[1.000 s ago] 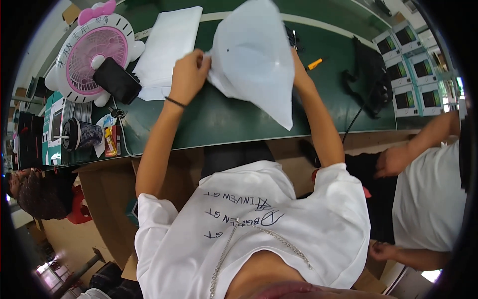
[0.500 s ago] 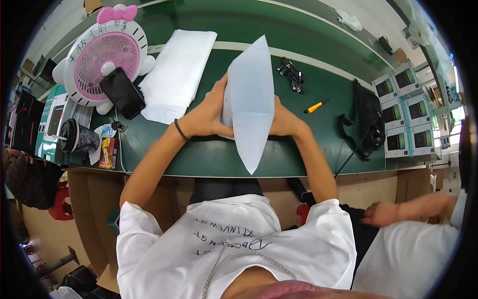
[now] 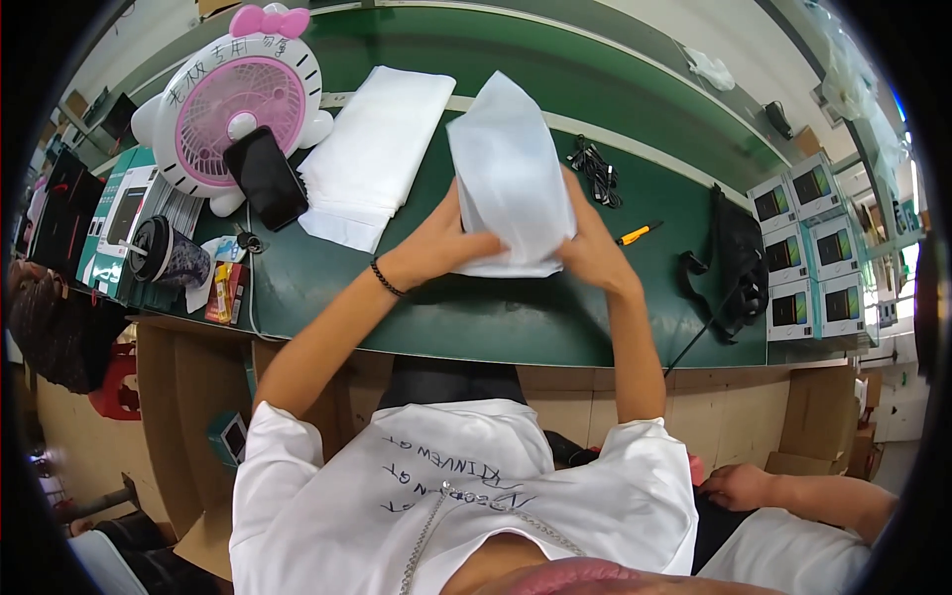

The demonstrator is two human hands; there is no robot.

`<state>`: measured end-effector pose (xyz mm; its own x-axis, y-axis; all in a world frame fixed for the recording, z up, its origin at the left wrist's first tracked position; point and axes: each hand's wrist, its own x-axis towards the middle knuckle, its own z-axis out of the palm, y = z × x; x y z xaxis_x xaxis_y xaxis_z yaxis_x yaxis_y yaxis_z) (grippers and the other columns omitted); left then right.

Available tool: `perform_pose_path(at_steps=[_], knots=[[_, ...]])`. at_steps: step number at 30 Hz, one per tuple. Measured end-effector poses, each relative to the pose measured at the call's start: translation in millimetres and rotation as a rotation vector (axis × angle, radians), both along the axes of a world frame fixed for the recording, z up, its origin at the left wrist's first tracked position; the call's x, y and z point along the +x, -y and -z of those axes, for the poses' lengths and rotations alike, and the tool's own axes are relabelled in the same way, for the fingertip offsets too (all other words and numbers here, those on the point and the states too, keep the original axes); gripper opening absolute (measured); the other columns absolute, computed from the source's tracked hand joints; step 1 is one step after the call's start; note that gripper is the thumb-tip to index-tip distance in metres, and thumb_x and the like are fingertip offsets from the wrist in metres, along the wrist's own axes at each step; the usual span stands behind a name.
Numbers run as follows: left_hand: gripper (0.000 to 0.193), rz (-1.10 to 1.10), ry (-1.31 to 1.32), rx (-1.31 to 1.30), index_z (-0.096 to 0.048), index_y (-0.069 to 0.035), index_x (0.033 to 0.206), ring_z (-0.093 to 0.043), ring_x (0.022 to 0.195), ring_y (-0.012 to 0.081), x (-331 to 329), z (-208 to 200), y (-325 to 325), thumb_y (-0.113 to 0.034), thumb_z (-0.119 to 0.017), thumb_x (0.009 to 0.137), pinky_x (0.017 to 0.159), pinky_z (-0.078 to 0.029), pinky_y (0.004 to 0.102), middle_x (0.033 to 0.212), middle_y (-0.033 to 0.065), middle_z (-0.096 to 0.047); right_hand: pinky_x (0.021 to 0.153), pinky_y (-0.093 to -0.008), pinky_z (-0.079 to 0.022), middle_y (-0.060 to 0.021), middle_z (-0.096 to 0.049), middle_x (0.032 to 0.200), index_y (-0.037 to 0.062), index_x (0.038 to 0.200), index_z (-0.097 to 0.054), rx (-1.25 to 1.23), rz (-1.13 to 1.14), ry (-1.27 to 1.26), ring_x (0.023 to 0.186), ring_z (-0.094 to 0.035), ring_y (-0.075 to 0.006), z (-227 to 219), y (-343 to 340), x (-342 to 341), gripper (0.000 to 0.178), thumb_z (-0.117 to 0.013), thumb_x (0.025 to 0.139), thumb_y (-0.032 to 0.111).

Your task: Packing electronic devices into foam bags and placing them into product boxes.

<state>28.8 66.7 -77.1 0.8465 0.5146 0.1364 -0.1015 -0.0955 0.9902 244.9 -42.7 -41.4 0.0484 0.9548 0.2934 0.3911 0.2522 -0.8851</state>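
Between my two hands, above the green table (image 3: 397, 315), stands a soft white wrapping pouch (image 3: 511, 188). It looks like thin, slightly see-through sheet, and its upper flap rises to a point. My left hand (image 3: 454, 243) holds its left side, with the thumb laid across the front. Around the lower right edge, my right hand (image 3: 593, 246) grips the pouch. What is inside, if anything, is hidden. Left of it, a stack of flat white pouches (image 3: 382, 139) lies on the table.
Left: a pink-and-white fan (image 3: 241, 124), a black phone (image 3: 266, 178), a lidded cup (image 3: 171, 253), and boxes. Right: cables (image 3: 595, 171), an orange-handled tool (image 3: 638, 234), a black bag (image 3: 729, 268), and stacked boxes (image 3: 790, 256). Another person's hand (image 3: 742, 486) is at lower right. An open carton (image 3: 183, 397) is below.
The pouch has turned from edge-on to show its broad face, and its lower point no longer hangs toward me. My left thumb now lies across its front. The view has shifted slightly.
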Motion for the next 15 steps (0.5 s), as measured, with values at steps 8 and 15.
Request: perform_pose_path(at_steps=[8,15], knots=[[0.079,0.196,0.777,-1.152,-0.035,-0.017,0.158,-0.044,0.144,0.0311,38,-44,71,-0.071,-0.038,0.1,0.122,-0.035,0.0526,0.159,0.01,-0.041,0.068,-0.0295,-0.053,-0.0075,-0.07,0.082,-0.0014,0.103,-0.073,-0.092,0.191,0.18,0.072,-0.062,-0.0124,-61,-6,11,0.045,-0.084,0.083,0.037],[0.095,0.29,0.634,-1.216,-0.03,-0.016,0.16,-0.045,0.143,0.0301,28,-36,85,-0.084,-0.027,0.094,0.119,-0.037,0.0455,0.158,0.0118,-0.042,0.065,-0.0256,-0.049,-0.0022,-0.065,0.074,-0.0029,0.101,-0.073,-0.487,0.166,0.227,0.069,-0.06,-0.0089,-85,-27,17,0.047,-0.079,0.089,0.043]])
